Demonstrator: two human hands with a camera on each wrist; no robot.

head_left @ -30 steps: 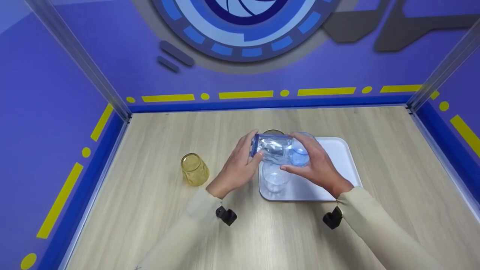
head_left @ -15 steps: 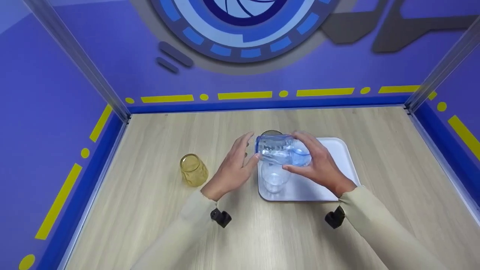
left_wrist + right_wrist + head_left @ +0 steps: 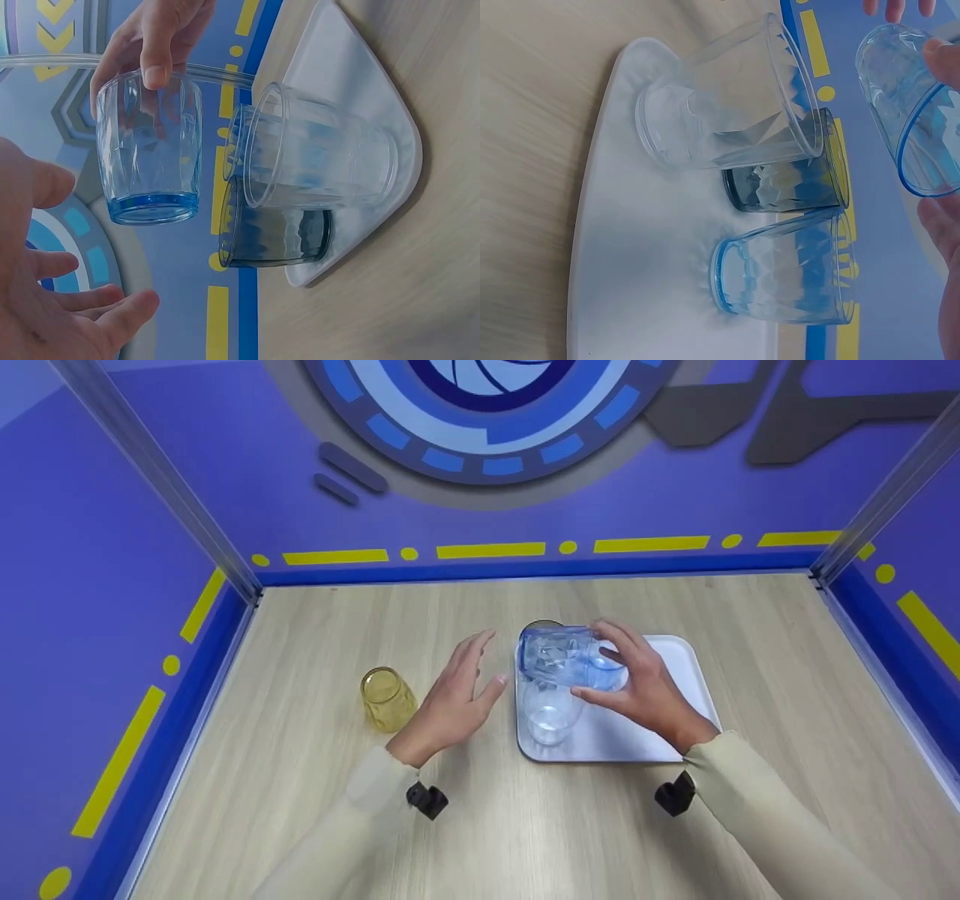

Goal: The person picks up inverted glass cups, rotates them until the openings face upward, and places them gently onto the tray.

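Note:
My right hand (image 3: 649,690) holds a clear-blue drinking glass (image 3: 555,656) by one end, above the tray. The glass lies nearly on its side, its thick blue base (image 3: 154,208) turned towards my left hand (image 3: 450,697). That hand is apart from the glass, with fingers loosely spread and nothing in them. Below, on the white tray (image 3: 645,742), a clear glass (image 3: 720,105), a grey glass (image 3: 780,187) and a second blue glass (image 3: 780,274) stand upright. From the head, the held glass partly covers the grey one.
A yellow glass (image 3: 390,705) stands on the wooden table (image 3: 525,825) left of my left hand, narrower end up. Blue panels (image 3: 480,525) enclose the table at the back and both sides.
My left hand has let go of the blue glass and drawn back to the left. The right hand keeps its hold, shifting the glass slightly to the right.

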